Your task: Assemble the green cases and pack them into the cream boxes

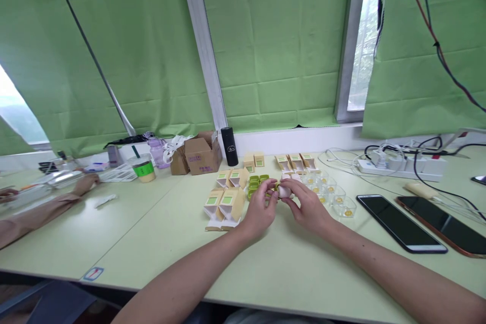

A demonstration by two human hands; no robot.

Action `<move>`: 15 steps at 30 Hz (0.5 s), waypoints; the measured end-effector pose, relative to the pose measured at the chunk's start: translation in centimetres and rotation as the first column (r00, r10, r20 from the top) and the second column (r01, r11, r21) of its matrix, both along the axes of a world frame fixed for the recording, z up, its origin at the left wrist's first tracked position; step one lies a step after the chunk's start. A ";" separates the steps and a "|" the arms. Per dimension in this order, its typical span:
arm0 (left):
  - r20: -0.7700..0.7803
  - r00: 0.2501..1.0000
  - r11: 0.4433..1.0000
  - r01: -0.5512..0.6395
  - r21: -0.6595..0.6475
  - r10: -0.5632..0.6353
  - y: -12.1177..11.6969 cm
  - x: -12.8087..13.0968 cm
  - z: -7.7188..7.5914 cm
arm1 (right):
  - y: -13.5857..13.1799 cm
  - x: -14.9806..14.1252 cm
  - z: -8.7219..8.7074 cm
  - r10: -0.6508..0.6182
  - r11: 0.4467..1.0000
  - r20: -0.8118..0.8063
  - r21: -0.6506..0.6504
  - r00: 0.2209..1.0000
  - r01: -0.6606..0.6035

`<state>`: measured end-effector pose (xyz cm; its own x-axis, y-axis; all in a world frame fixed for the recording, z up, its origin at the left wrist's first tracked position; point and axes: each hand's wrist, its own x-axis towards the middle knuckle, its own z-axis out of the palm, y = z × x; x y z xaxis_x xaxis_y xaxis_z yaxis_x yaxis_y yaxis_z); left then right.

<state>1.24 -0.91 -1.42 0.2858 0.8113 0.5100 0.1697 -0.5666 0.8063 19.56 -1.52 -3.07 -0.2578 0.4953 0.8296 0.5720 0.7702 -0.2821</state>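
Observation:
Both hands meet over the middle of the table. My left hand (261,210) is closed, its fingertips pinching a small olive-green piece (276,188). Pressed against that piece is a small whitish, rounded block (284,192), which my right hand (308,206) grips between thumb and fingers. Their exact kind is too small to make out. Just behind my left hand stand several green cups (252,186). Pinkish-white pieces (296,177) show partly behind my right hand. Clear plastic cups with yellow centres (336,197) sit to the right, and open small cartons (230,201) to the left.
More small cartons (296,163) stand at the back, near a black bottle (229,147) and a cardboard box (204,154). Phones (400,224) and a power strip (402,168) with cables lie right. A drink cup (144,168) and another person's arm (49,207) are left.

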 end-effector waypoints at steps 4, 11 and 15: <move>0.016 1.000 1.000 0.026 -0.014 -0.026 0.2 0.1 0.0 | -0.1 0.0 0.1 0.002 1.000 0.060 -0.016 0.998 -0.001; 0.059 0.998 0.998 0.031 -0.052 -0.027 0.3 0.2 -0.4 | -0.6 0.0 0.8 -0.098 0.995 0.157 0.043 0.983 0.093; 0.021 1.000 1.000 0.000 -0.023 0.001 0.0 0.2 -0.2 | -0.7 0.1 1.0 -0.152 0.986 0.188 0.099 0.970 0.135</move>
